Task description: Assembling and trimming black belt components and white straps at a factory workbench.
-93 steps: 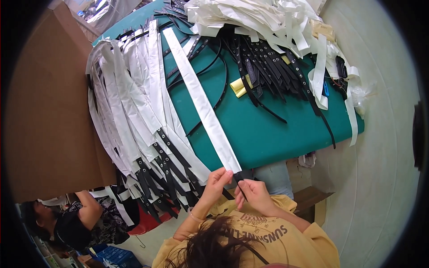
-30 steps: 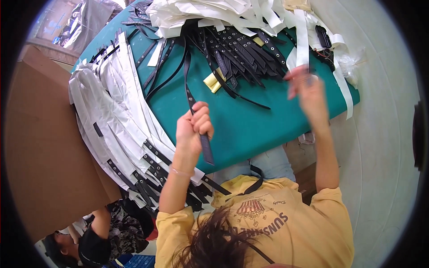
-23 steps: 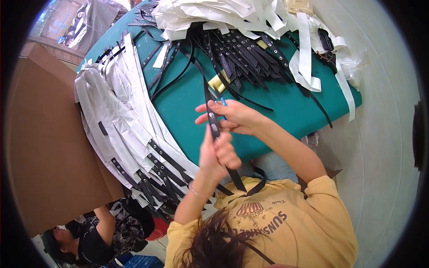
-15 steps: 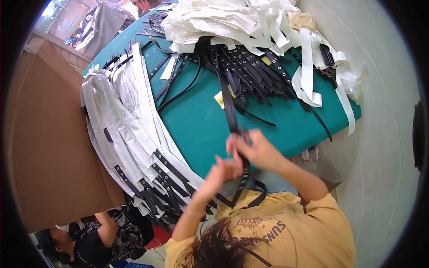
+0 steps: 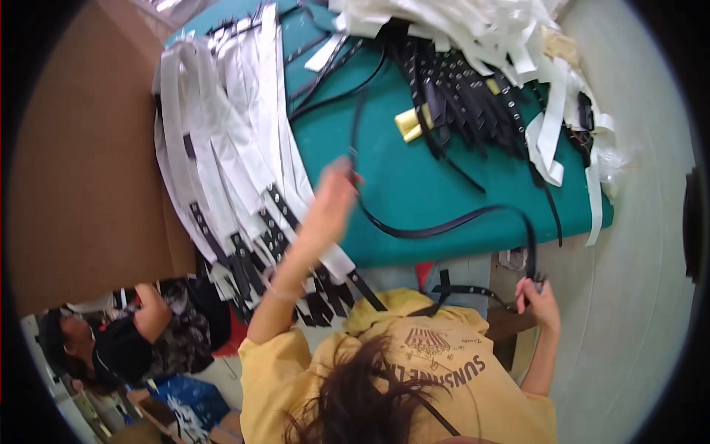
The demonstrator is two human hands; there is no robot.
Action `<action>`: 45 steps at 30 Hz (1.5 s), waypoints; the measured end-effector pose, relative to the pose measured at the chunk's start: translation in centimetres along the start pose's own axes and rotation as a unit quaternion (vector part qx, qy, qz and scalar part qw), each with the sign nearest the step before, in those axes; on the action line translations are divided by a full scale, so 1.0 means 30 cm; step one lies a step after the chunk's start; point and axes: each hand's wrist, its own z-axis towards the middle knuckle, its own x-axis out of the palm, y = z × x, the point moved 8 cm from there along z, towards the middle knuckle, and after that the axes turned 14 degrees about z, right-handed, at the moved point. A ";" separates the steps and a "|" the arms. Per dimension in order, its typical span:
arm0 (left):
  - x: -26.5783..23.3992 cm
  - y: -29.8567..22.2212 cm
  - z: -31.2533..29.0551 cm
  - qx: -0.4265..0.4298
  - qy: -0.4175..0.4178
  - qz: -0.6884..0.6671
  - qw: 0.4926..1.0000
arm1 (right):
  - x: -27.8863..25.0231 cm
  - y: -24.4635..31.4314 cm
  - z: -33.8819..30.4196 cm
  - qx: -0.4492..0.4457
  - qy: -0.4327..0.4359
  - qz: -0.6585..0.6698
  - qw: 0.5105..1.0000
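Note:
A long black belt (image 5: 414,232) curves slackly over the front of the green-topped table (image 5: 325,222). My left hand (image 5: 336,192), smeared by motion, is closed on it near the wrapped white strips, and a loose length runs on past that hand toward the far side. Off the table's front edge at the right, my right hand (image 5: 540,302) is closed around the belt's buckle end, with a metal buckle (image 5: 539,278) showing above the fingers. From that hand an eyeleted black strap (image 5: 473,289) reaches left along my waist.
White-wrapped belts (image 5: 229,140) hang over the table's left side beside a large cardboard box (image 5: 89,163). Black eyeleted belts (image 5: 466,96) lie under a heap of white strips (image 5: 458,29) at the back. A yellow piece (image 5: 408,126) lies near them. A co-worker (image 5: 151,325) is at lower left.
My hands were close together on the belt and are now far apart. The left moved up and left, the right moved right and down, spreading the belt between them. The view has also shifted.

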 end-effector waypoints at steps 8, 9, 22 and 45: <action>0.537 0.303 -0.583 -0.321 -0.081 -0.647 0.687 | 0.277 0.410 0.166 -0.077 0.299 0.016 0.951; 0.469 0.328 -0.558 -0.281 -0.135 -0.677 0.666 | 0.328 0.434 0.173 -0.063 0.349 0.000 0.935; 0.044 0.676 -0.667 -0.259 -0.405 -0.603 0.636 | 0.392 0.418 0.070 -0.027 0.306 -0.091 0.947; 0.002 0.000 -0.039 -0.084 -0.154 -0.494 0.852 | -0.437 0.215 0.059 0.021 0.168 -0.229 0.959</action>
